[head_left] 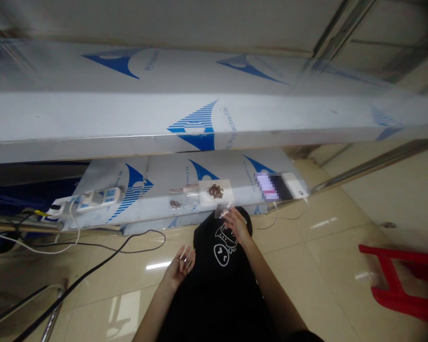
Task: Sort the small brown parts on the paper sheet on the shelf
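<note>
Two hands show below the bench, and their fingers do different things. The right hand (237, 223) has its fingertips drawn together on a small clear plastic bag (224, 210), pinching its lower edge just at the front rim of the low shelf (157, 178); the view is too small to tell which fingers make the pinch. The left hand (180, 266) holds nothing: palm up, fingers loosely spread and slightly curled, hanging over the tiled floor beside the person's black shirt (221, 280).

Just beyond the pinched bag, on the shelf's film-covered surface, lies a clear bag with a heap of small brown parts (216, 191), probably screws. Left of it rests another small bag (176, 203) with a few of the same. Further right sit a phone (271, 186) and a white power bank (295, 185), side by side. At the shelf's left end lies a white power strip (98, 197), cables trailing to the floor. A red stool (403, 280) stands well apart at right.
</note>
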A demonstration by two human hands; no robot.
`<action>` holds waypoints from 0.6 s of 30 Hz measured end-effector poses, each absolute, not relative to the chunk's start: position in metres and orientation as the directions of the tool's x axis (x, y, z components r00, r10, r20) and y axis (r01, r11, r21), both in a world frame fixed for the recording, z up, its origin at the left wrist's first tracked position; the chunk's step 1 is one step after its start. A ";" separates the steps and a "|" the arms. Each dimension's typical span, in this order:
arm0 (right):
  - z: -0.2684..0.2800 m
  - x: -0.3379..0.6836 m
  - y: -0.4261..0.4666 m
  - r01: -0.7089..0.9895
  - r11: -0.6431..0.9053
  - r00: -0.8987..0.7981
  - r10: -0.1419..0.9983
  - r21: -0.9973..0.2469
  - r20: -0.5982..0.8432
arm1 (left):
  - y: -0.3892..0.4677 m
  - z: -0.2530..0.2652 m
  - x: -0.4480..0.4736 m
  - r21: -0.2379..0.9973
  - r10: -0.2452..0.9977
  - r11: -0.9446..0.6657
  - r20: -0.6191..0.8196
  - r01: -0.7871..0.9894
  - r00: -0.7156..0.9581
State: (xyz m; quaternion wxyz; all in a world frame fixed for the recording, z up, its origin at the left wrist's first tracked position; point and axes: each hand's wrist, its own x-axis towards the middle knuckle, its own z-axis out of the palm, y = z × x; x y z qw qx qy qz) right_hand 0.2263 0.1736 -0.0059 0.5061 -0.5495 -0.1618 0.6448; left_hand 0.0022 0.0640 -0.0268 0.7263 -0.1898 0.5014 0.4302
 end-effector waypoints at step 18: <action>-0.018 0.228 0.159 -0.443 -0.459 0.044 0.847 -0.770 -0.531 | 0.075 0.001 0.013 0.163 0.426 0.504 -0.901 -0.848 0.080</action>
